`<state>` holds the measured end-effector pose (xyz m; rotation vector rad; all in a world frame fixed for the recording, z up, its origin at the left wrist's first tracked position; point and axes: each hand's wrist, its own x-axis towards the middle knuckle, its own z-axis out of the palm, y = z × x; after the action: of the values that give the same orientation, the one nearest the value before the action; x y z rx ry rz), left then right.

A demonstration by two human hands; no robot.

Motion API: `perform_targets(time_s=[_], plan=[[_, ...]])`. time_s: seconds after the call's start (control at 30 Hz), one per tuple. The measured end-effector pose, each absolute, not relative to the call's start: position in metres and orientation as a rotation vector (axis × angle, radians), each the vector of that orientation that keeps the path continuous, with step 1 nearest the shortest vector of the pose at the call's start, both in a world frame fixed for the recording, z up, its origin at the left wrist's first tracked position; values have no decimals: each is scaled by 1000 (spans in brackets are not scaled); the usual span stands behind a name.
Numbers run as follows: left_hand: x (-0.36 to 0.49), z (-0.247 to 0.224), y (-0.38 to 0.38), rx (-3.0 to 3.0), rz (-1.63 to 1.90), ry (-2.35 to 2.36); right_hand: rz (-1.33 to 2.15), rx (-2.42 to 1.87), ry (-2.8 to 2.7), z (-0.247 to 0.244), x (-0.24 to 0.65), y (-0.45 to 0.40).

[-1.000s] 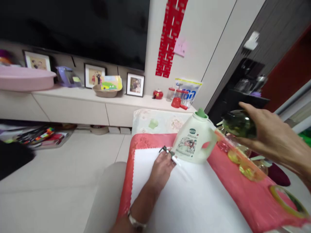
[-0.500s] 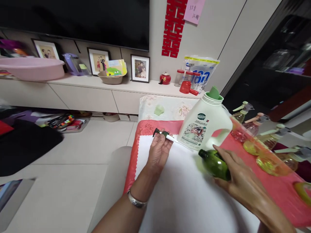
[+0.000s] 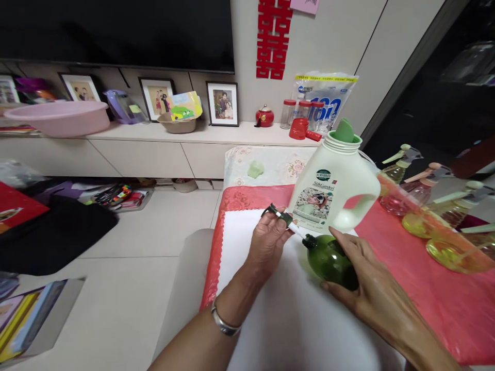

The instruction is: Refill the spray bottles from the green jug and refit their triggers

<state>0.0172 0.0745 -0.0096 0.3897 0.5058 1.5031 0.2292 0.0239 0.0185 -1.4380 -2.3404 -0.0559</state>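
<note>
My left hand pinches a dark green pump head with a white stem. The stem points down to the right, and its lower part is at the mouth of a green bottle. That bottle is tilted, its neck toward the left, and my right hand is wrapped round its body. Just behind the bottle stands a large pale green detergent jug with a green spout and a side handle. How deep the tube goes into the bottle is hidden.
Several spray bottles stand along the right of the table on a red cloth. A white sheet covers the near tabletop. A pale green lump lies behind. Red-lidded jars and a red scoop sit on the cabinet.
My left hand has moved right with the pump head, bringing the stem to the bottle's mouth. The bottle has shifted slightly left toward it. The whole view has shifted a little.
</note>
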Motion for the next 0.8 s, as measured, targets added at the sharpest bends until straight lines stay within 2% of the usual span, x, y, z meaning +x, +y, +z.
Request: perform_targets(time_s=[0.8], plan=[[25, -12, 63, 589, 1403, 397, 99, -1128, -2164, 14, 206, 34]])
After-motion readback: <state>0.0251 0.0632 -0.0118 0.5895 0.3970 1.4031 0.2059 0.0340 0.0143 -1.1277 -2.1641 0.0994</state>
